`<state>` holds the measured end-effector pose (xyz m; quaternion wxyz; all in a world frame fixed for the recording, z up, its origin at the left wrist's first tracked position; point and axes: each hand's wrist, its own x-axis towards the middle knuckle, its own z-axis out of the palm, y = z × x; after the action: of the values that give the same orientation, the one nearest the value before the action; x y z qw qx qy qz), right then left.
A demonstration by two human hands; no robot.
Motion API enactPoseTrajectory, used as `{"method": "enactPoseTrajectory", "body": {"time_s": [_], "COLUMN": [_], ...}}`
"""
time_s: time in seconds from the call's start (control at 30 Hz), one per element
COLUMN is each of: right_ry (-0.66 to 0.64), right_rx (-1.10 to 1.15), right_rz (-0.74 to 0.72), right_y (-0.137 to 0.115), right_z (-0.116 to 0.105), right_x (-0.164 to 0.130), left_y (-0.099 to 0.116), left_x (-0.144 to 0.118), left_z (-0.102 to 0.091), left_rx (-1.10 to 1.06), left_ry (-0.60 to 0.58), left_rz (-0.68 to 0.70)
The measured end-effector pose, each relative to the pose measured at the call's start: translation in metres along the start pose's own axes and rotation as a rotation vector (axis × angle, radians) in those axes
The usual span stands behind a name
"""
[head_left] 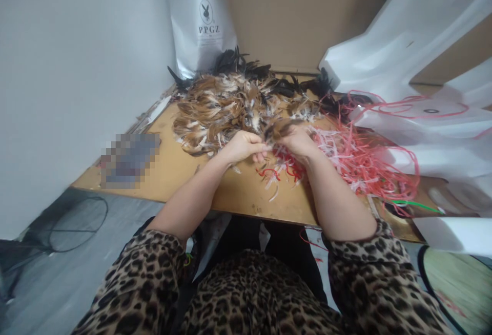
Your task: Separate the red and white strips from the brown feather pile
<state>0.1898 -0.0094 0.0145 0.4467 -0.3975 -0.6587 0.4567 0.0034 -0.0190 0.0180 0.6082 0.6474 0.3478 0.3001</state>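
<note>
Both hands meeting mid-counter (161, 181) — left hand (246, 146) curled shut, fingertips pinching a small bunch of feathers (277, 129); right hand (298, 143) closed on the same bunch from the other side. Just behind, touching — the big brown feather pile (219, 107). Red and white strips (357, 158) heaped by the right wrist. White bag (202, 22) upright at the back.

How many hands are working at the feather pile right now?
2: the left hand and the right hand meet at the near edge of the feather pile, pinching a small bundle of feathers.
</note>
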Motion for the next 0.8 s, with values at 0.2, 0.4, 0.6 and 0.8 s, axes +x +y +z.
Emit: {"method": "enactPoseTrajectory", "body": {"time_s": [0.2, 0.4, 0.6, 0.8], "right_ry": [0.106, 0.087, -0.027, -0.123], "right_rx": [-0.109, -0.613, -0.981, -0.517], "right_rz": [0.015, -0.308, -0.465, -0.257], "right_y": [-0.001, -0.009, -0.022, -0.022], "right_z": [0.010, 0.022, 0.028, 0.006], "right_x": [0.001, -0.004, -0.008, -0.005], "left_y": [-0.008, -0.010, -0.015, -0.004], "left_x": [0.011, 0.014, 0.007, -0.004], "left_z": [-0.007, -0.008, -0.008, -0.002], "left_rx": [-0.270, -0.165, 0.276, 0.324], "left_ry": [0.263, 0.411, 0.148, -0.126], "left_rz": [-0.005, -0.047, -0.057, 0.021]}}
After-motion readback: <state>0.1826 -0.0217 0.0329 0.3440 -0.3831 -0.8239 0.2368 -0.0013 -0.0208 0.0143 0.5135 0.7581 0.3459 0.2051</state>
